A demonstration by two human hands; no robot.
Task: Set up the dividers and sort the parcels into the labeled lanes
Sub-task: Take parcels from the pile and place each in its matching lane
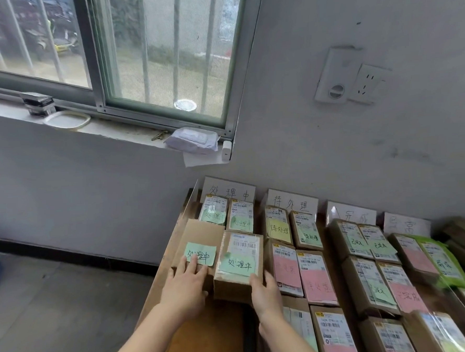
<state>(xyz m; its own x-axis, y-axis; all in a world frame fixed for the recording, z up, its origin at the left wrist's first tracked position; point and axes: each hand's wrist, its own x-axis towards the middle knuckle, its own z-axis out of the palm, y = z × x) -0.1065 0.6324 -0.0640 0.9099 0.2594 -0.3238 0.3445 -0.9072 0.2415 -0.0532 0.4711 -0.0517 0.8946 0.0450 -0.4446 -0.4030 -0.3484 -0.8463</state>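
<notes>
The left hand (187,286) is lying on the plain brown parcel (200,240), its grip spread flat, straight fingers pressing the top at the green note (200,254). The right hand (263,292) is holding the taped parcel (239,268) just beside it, its grip closing round the near right corner, thumb on top and fingers down the side. Both parcels are sitting on the desk (206,338) in the leftmost lane, touching each other. Their notes are matching the first sign (228,193) at the wall, so they are probably being squared up in the right place.

Sorting is looking nearly finished, since no parcel is showing outside a lane. Two smaller green-noted parcels (228,217) are standing behind these two, making four in this lane. The lane under the second sign (293,203) is carrying two columns of parcels with yellow, green and pink notes. The lane under the third sign (350,215) is holding green- and pink-noted ones. The lane under the fourth sign (407,223) is holding a pink-noted box and a green plastic mailer (443,261). A clear divider (192,202) is standing along the first lane's left edge, while any dividers between lanes are proving hard to make out
</notes>
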